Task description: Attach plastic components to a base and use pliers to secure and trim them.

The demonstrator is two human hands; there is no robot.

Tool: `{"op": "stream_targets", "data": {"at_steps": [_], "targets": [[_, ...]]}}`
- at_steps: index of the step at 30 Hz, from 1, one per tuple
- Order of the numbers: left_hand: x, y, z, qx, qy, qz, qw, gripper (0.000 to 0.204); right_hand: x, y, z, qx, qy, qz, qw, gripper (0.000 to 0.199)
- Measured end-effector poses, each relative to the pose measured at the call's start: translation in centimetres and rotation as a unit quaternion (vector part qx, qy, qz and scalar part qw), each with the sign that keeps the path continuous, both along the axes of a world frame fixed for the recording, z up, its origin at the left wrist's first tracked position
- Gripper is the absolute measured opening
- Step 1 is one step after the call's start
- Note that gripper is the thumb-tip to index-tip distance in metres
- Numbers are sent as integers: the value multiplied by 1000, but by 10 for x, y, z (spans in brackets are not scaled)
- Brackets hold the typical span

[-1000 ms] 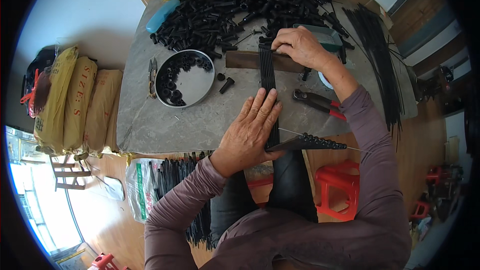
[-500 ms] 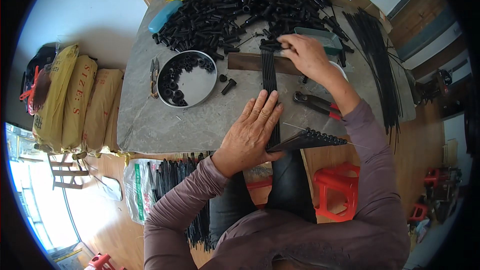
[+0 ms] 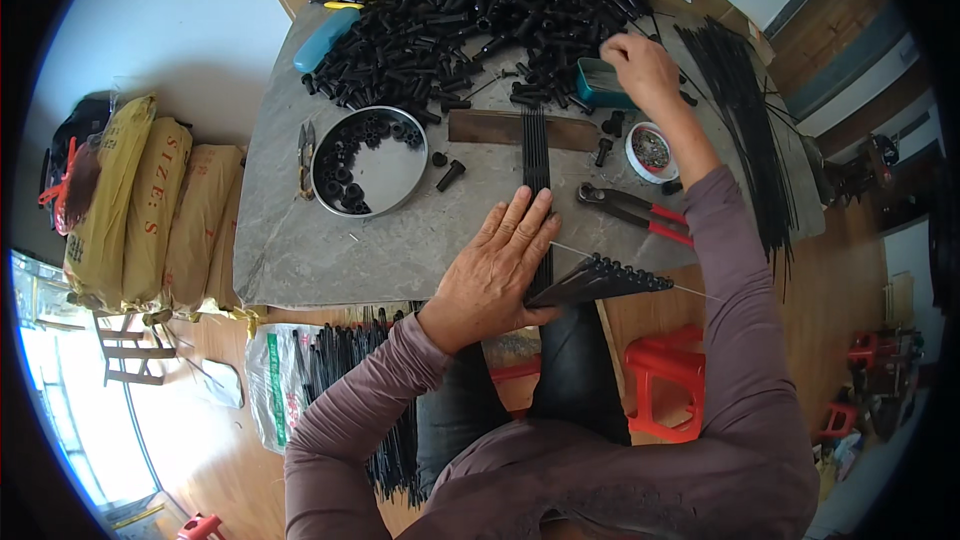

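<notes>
My left hand [image 3: 495, 270] lies flat, fingers stretched, over a row of thin black rods [image 3: 536, 145]. The rods run side by side across a brown wooden strip [image 3: 480, 128], their far ends at several short black tubular pieces [image 3: 528, 95]. My right hand [image 3: 645, 70] is raised above a teal tray [image 3: 600, 90], its fingers curled together; what they hold, if anything, is too small to make out. Beside my left hand, a fan of black strips [image 3: 570, 285] ends in a row of black knobs [image 3: 635, 273], with a thin wire sticking out.
Black tubular parts [image 3: 440, 30] are heaped at the back. A round metal pan [image 3: 400, 170] holds small black rings. Red-handled pliers [image 3: 640, 215] lie right of the rods, below a small white bowl [image 3: 652, 155]. Long black rods [image 3: 745, 110] lie at the right edge. A red stool [image 3: 668, 380] stands below.
My right hand has moved away from the rods' far ends, right and slightly up, over the teal tray. My left hand stays on the rods.
</notes>
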State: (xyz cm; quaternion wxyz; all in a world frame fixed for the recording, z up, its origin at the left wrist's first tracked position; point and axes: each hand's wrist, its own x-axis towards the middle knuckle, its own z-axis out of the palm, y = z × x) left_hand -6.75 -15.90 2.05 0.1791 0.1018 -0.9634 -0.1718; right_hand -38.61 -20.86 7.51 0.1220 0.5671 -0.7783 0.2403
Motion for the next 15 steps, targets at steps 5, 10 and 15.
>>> {"op": "stream_targets", "data": {"at_steps": [5, 10, 15], "targets": [[3, 2, 1, 4, -9, -23, 1000, 98, -43, 4, -19, 185, -17, -47, 981, 16], [4, 4, 3, 0, -7, -20, 1000, 100, -36, 11, -9, 176, 37, -34, 983, 13], [4, 5, 7, 6, -23, -20, 1000, 104, -37, 27, 0, 129, 39, -36, 990, 16]]}}
